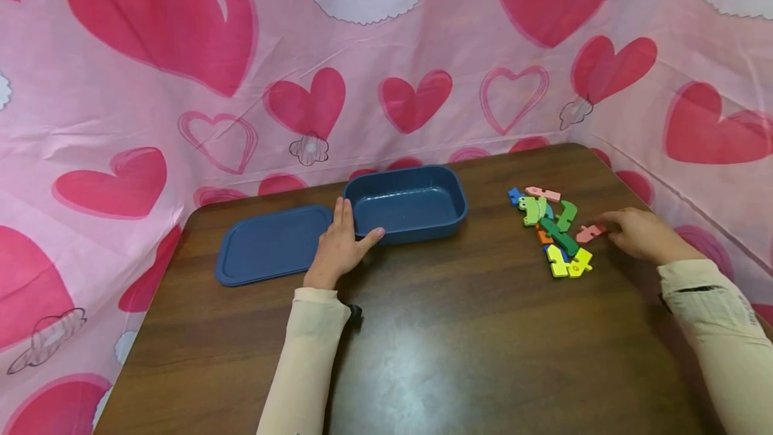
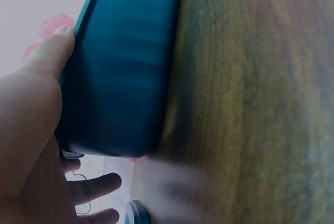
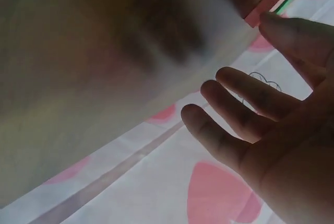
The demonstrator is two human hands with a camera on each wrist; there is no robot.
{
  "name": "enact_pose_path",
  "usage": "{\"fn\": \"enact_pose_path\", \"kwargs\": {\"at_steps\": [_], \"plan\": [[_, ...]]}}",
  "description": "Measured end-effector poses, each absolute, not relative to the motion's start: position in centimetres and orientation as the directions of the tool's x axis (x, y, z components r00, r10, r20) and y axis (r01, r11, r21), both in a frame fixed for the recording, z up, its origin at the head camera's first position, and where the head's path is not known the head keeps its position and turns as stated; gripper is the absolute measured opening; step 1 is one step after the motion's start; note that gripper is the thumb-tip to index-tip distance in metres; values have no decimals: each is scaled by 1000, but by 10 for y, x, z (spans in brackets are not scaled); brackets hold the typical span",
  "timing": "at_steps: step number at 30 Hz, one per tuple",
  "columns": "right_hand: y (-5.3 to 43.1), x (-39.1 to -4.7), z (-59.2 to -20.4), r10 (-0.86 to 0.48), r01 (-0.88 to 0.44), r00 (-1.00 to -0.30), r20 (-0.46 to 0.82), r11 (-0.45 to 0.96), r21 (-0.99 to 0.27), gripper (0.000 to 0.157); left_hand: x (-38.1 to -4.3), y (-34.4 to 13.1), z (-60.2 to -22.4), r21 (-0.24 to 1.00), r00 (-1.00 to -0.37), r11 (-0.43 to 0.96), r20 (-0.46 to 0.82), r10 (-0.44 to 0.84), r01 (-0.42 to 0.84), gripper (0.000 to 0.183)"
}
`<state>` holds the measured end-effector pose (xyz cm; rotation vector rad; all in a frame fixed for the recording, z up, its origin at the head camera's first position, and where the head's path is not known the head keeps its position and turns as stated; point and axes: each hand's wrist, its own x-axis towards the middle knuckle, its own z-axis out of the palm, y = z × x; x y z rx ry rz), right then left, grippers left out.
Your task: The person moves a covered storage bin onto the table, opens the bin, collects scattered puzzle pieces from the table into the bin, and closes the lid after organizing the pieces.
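Note:
At the left end of the blue open box (image 1: pixel 423 229), my left hand (image 1: pixel 339 247) touches the corner with fingers straight and thumb spread. Its thumb (image 2: pixel 55 51) lies at the rim in the left wrist view, and other fingers stick out past the end wall. On the right, my right hand (image 1: pixel 643 236) pinches the end of a pink puzzle piece (image 1: pixel 587 233) between thumb and index finger; its other fingers are spread in the right wrist view. Close by lie a green crocodile-head piece (image 1: pixel 531 211), a dark green piece (image 1: pixel 560 237) and a yellow piece (image 1: pixel 580 264).
A flat blue lid (image 1: pixel 272 246) lies left of the box. More small pieces, including another pink piece (image 1: pixel 543 194) and a blue piece (image 1: pixel 514 196), sit in the cluster. Pink heart-print cloth (image 1: pixel 417 103) hangs behind and beside the brown table (image 1: pixel 435 341).

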<state>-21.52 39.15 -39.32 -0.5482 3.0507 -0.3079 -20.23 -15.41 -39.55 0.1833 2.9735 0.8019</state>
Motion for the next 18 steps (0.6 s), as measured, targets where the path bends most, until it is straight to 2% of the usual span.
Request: {"fn": "enact_pose_path", "kwargs": {"at_steps": [8, 18], "plan": [[395, -210, -394, -270, -242, -959, -87, 939, -245, 19, -201, -155, -396, 511, -992, 854, -26, 124, 93, 108], [400, -208, -398, -268, -247, -962, -50, 934, -259, 19, -200, -155, -395, 544, -992, 835, -35, 121, 83, 107]]}}
